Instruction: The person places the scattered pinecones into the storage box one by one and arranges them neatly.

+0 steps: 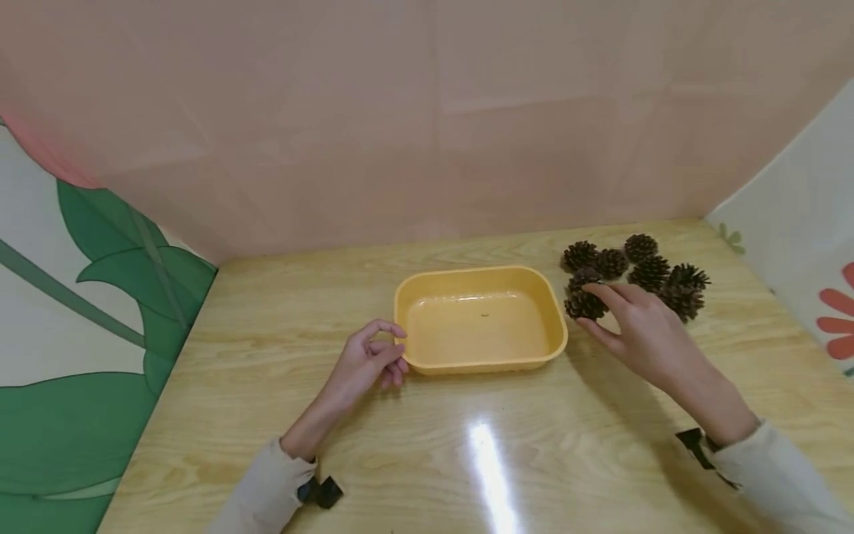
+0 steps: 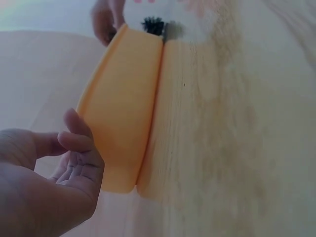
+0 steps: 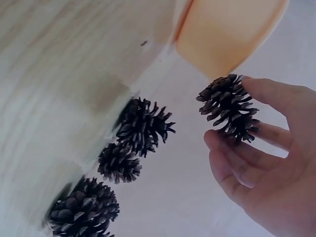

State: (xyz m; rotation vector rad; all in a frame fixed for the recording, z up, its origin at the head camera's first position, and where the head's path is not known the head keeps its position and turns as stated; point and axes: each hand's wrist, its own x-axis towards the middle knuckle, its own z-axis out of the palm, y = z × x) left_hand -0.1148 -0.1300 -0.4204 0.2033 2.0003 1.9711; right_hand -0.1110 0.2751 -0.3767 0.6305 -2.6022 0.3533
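My right hand pinches a brown pinecone between thumb and fingers, just beyond the right rim of a yellow plastic basin. In the right wrist view the held pinecone is raised, with its scales spread. At the basin's left end, my left hand holds the rim with thumb and index finger, the other fingers curled below. The left wrist view shows those fingers against the basin's outer side. Inside, the basin's floor carries only a small dark speck.
Several more pinecones lie grouped on the wooden table to the basin's right. A pinkish covering rises behind the table. Painted walls with a green plant and a red flower stand at the sides.
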